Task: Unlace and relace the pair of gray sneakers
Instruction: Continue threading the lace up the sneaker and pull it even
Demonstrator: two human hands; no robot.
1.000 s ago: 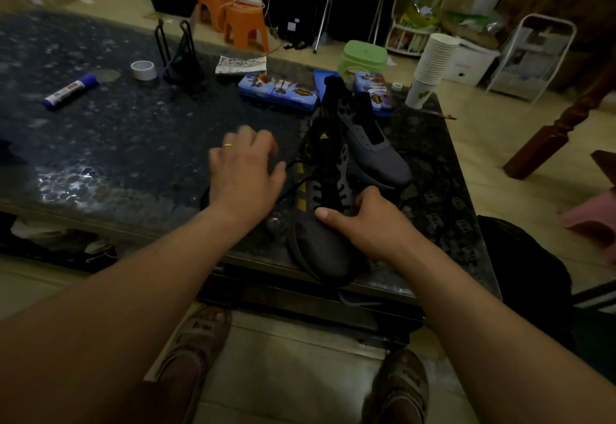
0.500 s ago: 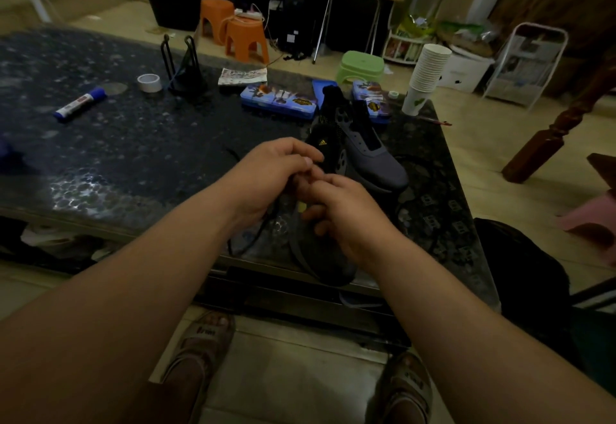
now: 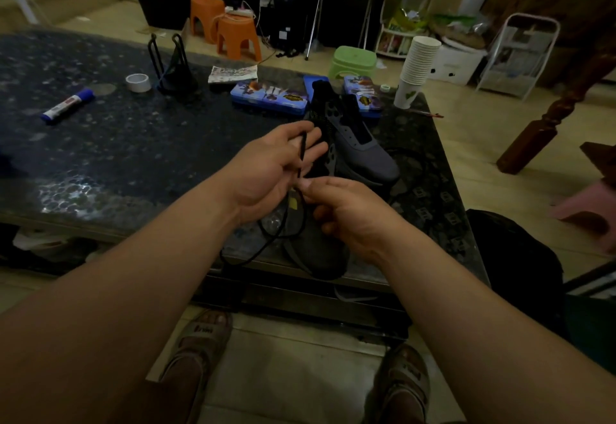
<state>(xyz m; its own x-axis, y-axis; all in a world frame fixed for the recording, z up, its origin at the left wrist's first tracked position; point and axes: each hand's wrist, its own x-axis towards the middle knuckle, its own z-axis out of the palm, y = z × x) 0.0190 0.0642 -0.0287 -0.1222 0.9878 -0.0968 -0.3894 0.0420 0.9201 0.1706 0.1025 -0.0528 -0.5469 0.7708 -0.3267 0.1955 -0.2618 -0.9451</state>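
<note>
left hand (image 3: 273, 165): palm turned up over the near sneaker, fingers pretty much straight and relaxed, so a wide loose grip. The black lace just lies across the fingers, its tip up by the fingertips.
right hand (image 3: 353, 215): narrow grip, thumb and forefinger pinching the lace right below the left hand, the other fingers curled under.
lace (image 3: 301, 153): black. It runs down from the left fingers through the right-hand pinch, then droops in a slack loop over the front edge of the worktop.
near sneaker (image 3: 320, 253): gray, sitting at the front edge of the worktop with its toe toward the person, mostly hidden under both hands. A bit of yellow shows on its side.
far sneaker (image 3: 366, 153): gray too, just behind and to the right of the near one. No lace showing in its eyelets, far as I can see.
worktop (image 3: 133, 150): dark speckled stone, kinda shiny.
other stuff on it: blue-capped marker (image 3: 68, 105) and tape roll (image 3: 138, 82) off to the left, blue tins (image 3: 270, 98) behind the sneakers, stack of paper cups (image 3: 418, 63) at the far right corner.
below: two feet in sandals (image 3: 200, 340) on the floor.
</note>
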